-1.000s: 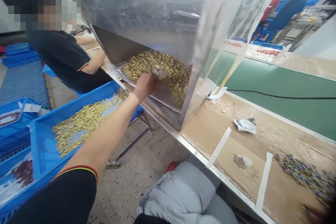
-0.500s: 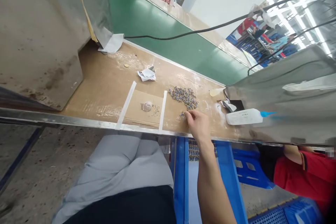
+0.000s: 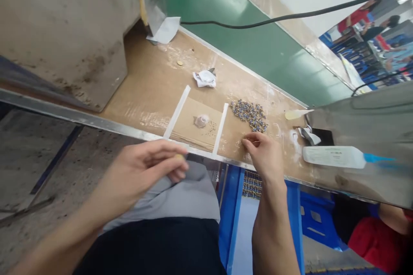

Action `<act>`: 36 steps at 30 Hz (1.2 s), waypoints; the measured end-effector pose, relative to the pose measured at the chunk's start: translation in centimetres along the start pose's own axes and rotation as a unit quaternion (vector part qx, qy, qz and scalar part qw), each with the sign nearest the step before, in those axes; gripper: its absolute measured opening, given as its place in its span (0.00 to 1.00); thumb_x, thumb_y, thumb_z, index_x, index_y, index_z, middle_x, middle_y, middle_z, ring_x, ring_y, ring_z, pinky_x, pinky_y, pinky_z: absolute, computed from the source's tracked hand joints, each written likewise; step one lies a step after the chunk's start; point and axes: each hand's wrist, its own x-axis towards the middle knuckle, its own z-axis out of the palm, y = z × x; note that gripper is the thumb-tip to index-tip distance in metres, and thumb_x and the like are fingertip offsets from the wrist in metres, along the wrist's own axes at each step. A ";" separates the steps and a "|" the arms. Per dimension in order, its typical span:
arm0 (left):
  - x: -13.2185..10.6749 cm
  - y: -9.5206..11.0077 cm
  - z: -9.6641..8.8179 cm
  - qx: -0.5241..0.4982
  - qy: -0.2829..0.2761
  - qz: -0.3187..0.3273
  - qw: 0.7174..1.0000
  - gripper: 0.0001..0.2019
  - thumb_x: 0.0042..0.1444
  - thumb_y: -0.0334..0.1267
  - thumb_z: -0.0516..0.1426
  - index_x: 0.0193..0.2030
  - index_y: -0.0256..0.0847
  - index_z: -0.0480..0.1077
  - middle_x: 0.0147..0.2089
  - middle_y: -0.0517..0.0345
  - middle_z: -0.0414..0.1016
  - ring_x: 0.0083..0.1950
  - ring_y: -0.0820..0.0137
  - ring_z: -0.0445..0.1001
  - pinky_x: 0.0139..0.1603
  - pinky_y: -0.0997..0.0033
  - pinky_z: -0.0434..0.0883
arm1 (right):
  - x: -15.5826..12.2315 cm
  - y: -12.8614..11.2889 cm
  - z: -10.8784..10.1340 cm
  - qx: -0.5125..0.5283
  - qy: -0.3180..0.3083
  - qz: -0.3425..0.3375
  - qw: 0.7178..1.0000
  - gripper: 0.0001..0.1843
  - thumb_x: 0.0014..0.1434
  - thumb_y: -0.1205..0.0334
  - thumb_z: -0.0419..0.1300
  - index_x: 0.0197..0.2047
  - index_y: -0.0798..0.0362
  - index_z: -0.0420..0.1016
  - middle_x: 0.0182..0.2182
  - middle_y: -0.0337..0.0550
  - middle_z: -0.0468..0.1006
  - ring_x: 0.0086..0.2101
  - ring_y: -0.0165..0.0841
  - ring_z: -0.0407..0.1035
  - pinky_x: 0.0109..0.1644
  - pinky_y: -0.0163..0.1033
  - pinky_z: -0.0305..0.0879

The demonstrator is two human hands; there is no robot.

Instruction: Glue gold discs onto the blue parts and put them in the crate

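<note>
My right hand (image 3: 266,152) is low over the brown tabletop, its thumb and forefinger pinched together. Whatever lies between those fingertips is too small to make out. Just beyond it is a loose pile of small metal pieces with blue parts (image 3: 250,115). My left hand (image 3: 151,165) hangs in front of the table edge, thumb and fingers curled towards each other. A yellowish spot shows at its thumb tip, but I cannot tell what it is. Between two white tape strips (image 3: 220,131), a cardboard sheet (image 3: 185,126) carries a small clear cup-like object (image 3: 201,121) and scattered tiny bits.
A white squeeze bottle with a blue nozzle (image 3: 334,157) lies at the right, near a pale nozzle piece (image 3: 297,114). Crumpled paper (image 3: 205,78) rests behind the cardboard. Metal housings (image 3: 64,30) flank the workspace. Below the edge stands a blue crate (image 3: 234,215); a person in red sits at right.
My left hand has come into view from the lower left. My right hand stays pinched beside the pile; the small piece at its fingertips no longer shows on the table. The camera view has shifted.
</note>
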 end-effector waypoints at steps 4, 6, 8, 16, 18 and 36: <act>1.9 -1.7 2.8 -0.099 -0.017 -0.063 0.993 0.12 0.68 0.43 0.73 0.56 0.44 0.87 0.47 0.51 0.94 0.43 0.59 0.93 0.50 0.60 0.92 | 0.0 0.2 0.0 -0.015 0.005 -0.017 1.000 0.12 0.62 0.54 0.66 0.44 0.47 0.89 0.36 0.43 0.88 0.37 0.43 0.81 0.44 0.46 0.70; 2.3 -2.1 3.2 -0.104 -0.019 -0.066 0.992 0.14 0.69 0.42 0.72 0.58 0.44 0.86 0.49 0.51 0.94 0.44 0.60 0.93 0.52 0.60 0.92 | -0.2 0.2 0.0 0.025 0.001 -0.022 0.999 0.14 0.63 0.52 0.66 0.46 0.48 0.89 0.36 0.43 0.87 0.35 0.42 0.81 0.44 0.46 0.72; 2.3 -2.3 3.2 -0.099 -0.014 -0.063 0.993 0.13 0.69 0.41 0.72 0.58 0.44 0.86 0.49 0.52 0.94 0.45 0.61 0.93 0.53 0.62 0.92 | -0.6 0.1 0.1 0.076 0.005 -0.029 0.997 0.16 0.65 0.49 0.67 0.48 0.48 0.90 0.38 0.44 0.88 0.36 0.41 0.81 0.46 0.47 0.75; 2.5 -3.2 2.3 -0.034 0.022 -0.036 0.999 0.11 0.71 0.41 0.70 0.58 0.50 0.88 0.48 0.59 0.94 0.50 0.63 0.94 0.55 0.70 0.90 | -2.6 -1.3 1.7 0.126 0.082 -0.133 0.980 0.11 0.75 0.53 0.68 0.47 0.47 0.91 0.44 0.45 0.89 0.44 0.41 0.83 0.49 0.46 0.78; 3.0 -3.7 2.0 0.007 0.039 -0.016 0.999 0.12 0.71 0.43 0.70 0.59 0.53 0.89 0.49 0.61 0.94 0.50 0.63 0.94 0.54 0.71 0.89 | -2.9 -2.3 1.9 0.162 0.094 -0.133 0.973 0.09 0.75 0.54 0.69 0.50 0.47 0.91 0.44 0.45 0.89 0.44 0.41 0.83 0.49 0.47 0.80; 3.8 -5.7 1.8 -0.047 0.071 0.025 0.996 0.13 0.72 0.41 0.68 0.61 0.52 0.87 0.46 0.64 0.94 0.47 0.64 0.94 0.54 0.70 0.89 | 0.3 -11.1 4.8 0.179 0.121 -0.310 0.926 0.10 0.78 0.66 0.68 0.49 0.41 0.89 0.48 0.36 0.90 0.49 0.38 0.85 0.58 0.49 0.85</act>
